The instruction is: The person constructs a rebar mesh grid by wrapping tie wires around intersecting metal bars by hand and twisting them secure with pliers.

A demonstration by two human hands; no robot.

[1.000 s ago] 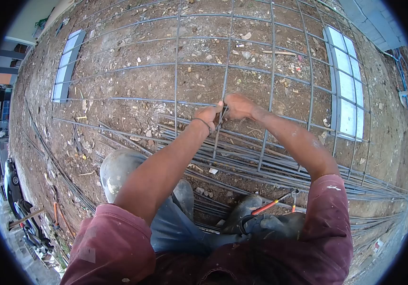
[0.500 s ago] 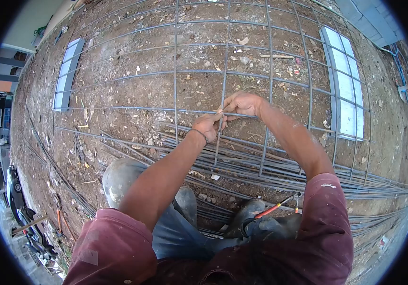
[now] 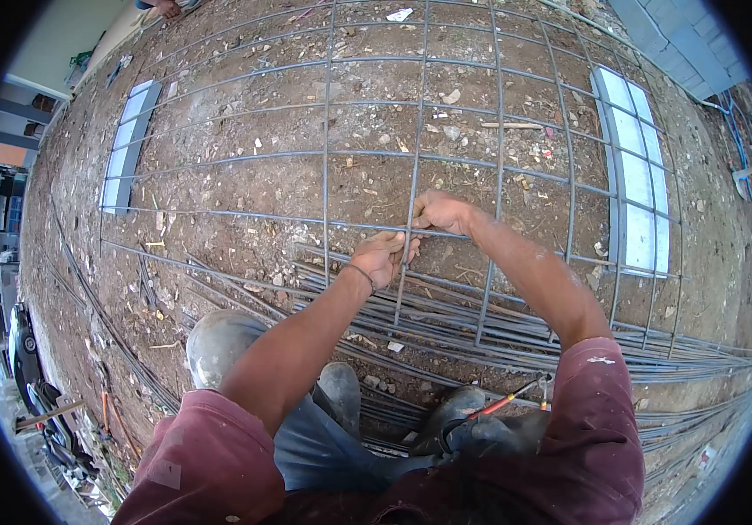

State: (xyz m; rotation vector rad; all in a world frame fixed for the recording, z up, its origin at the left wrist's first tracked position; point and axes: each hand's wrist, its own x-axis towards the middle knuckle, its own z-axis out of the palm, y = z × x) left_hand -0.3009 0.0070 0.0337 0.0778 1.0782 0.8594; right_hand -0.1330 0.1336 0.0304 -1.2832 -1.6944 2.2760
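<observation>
A grid of thin steel bars (image 3: 326,188) lies raised over the dirt in front of me. My left hand (image 3: 379,259) is closed at a crossing of two bars, its fingertips just below and left of the joint. From the other side, my right hand (image 3: 442,213) is closed around the same crossing, fingers bent down over it. Whatever the fingers pinch is too small or too hidden to name. Pliers with red and yellow handles (image 3: 491,408) rest by my right leg, below the forearm.
Two white blocks (image 3: 641,175) (image 3: 125,144) sit under the grid's right and left ends. Loose bars (image 3: 516,324) lie bundled between my boots and the grid. Another person's hand (image 3: 167,9) shows at the top left. A blue hose (image 3: 737,140) lies at the right.
The view has tilted, so the grid appears lower. My hands stay at the same crossing, with the right fingers shifted slightly. Another person's hand has come into view at the top left.
</observation>
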